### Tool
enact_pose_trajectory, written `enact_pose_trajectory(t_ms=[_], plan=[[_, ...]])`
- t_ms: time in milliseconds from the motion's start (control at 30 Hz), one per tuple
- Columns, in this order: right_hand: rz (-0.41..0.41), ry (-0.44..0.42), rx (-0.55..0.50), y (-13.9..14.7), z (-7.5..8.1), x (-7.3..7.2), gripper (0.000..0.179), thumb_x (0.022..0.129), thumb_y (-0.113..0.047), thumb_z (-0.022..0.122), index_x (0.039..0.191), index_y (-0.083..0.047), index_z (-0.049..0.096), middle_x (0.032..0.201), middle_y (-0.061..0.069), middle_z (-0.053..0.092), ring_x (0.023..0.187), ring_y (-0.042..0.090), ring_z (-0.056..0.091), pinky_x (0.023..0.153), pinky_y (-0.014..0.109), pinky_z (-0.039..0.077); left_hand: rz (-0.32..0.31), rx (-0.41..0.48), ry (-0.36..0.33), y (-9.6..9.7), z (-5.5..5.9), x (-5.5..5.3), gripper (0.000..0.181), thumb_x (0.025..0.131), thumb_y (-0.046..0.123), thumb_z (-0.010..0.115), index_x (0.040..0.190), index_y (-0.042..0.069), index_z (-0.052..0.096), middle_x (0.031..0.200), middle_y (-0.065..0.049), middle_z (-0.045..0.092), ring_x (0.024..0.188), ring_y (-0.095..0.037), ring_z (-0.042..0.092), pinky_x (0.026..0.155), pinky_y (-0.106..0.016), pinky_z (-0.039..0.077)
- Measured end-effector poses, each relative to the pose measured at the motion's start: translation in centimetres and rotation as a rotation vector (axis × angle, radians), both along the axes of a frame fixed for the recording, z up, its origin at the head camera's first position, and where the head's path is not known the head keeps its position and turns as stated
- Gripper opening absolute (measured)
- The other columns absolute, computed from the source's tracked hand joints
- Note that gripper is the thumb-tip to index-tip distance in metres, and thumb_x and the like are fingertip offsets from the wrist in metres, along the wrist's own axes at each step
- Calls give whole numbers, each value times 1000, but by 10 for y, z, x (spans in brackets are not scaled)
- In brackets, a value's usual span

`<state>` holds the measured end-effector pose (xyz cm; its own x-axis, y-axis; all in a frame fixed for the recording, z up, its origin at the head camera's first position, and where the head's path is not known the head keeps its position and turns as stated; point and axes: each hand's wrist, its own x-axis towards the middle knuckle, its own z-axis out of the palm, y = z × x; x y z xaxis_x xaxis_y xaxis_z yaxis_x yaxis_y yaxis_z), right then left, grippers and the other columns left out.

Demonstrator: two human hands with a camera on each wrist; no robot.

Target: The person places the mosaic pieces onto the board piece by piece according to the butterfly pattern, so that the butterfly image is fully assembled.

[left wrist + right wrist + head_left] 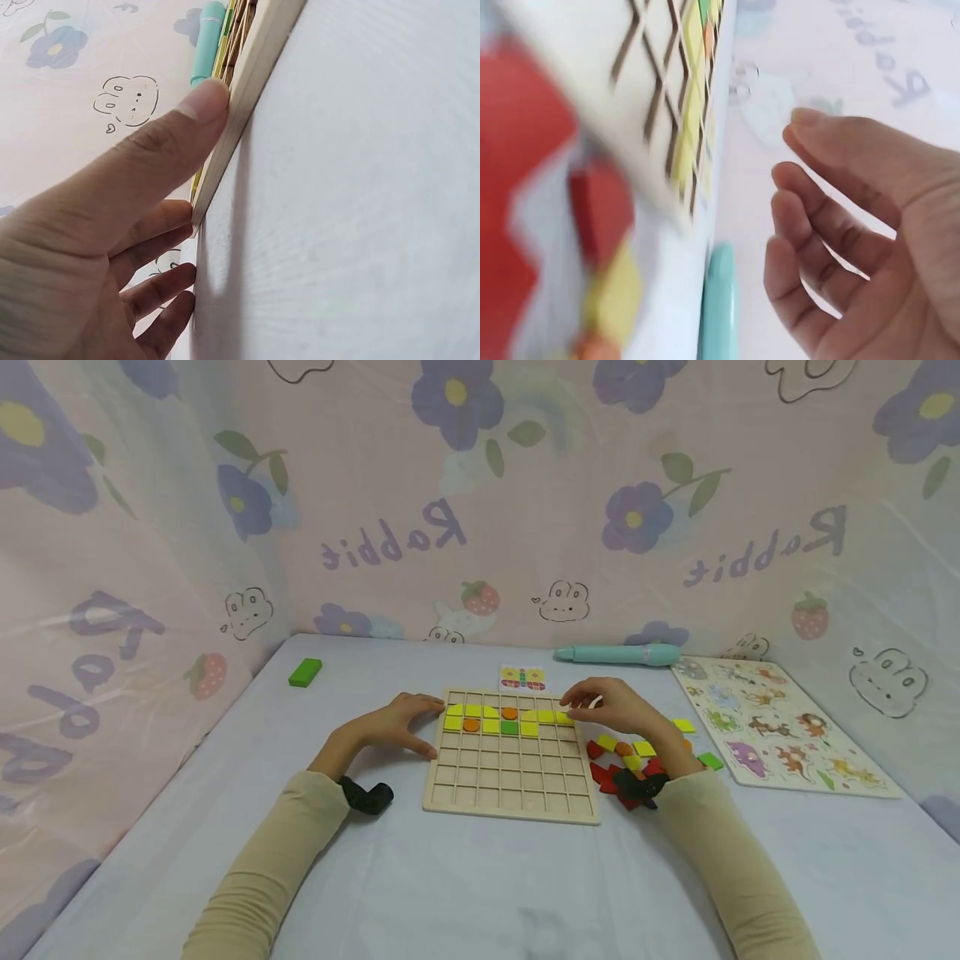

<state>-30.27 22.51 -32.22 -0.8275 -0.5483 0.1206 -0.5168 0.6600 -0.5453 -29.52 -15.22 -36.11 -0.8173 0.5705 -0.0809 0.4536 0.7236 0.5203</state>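
Observation:
A wooden grid board lies on the table, its upper two rows partly filled with yellow tiles, orange discs and a green square. My left hand rests at the board's left edge, thumb and fingertips touching the side. Over the upper right corner hovers my right hand, close to the last yellow tile of the top filled row. In the right wrist view its loosely bent fingers hold nothing and stand apart from the board.
Loose red, yellow, orange and green pieces are heaped right of the board. Behind it lie a pattern card and a teal pen-shaped object. An animal picture board is at right, a green block at far left.

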Motion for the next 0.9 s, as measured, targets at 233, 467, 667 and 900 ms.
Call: enact_pose_trajectory(t_ms=[233, 467, 667, 900], plan=[[-107, 7, 51, 62, 4, 13, 25, 87, -20, 67, 106, -4, 67, 94, 3, 65, 85, 20, 57, 73, 26, 50, 9, -7, 5, 0, -1, -1, 84, 72, 41, 78, 141, 11, 40, 148, -6, 33, 136, -28, 21, 111, -51, 19], [-223, -56, 120, 109, 5, 30, 25, 86, -17, 67, 107, -3, 65, 95, 6, 64, 88, 22, 56, 72, 27, 48, 14, -20, 10, 2, 1, 1, 83, 73, 39, 78, 142, 11, 40, 148, -6, 33, 137, -28, 21, 111, -50, 20], [-244, -110, 160, 134, 0, 36, 31, 85, -20, 69, 110, -3, 65, 100, 9, 65, 91, 25, 54, 73, 31, 45, 17, -8, 8, 2, 4, 4, 83, 73, 38, 78, 141, 11, 40, 148, -6, 34, 137, -28, 21, 111, -50, 19], [-236, -112, 177, 147, -12, 34, 30, 82, -14, 70, 109, -3, 66, 102, 9, 65, 89, 24, 53, 74, 31, 44, 9, -4, 10, 2, 1, 3, 83, 73, 38, 78, 141, 10, 40, 148, -6, 34, 137, -29, 21, 111, -51, 19]])
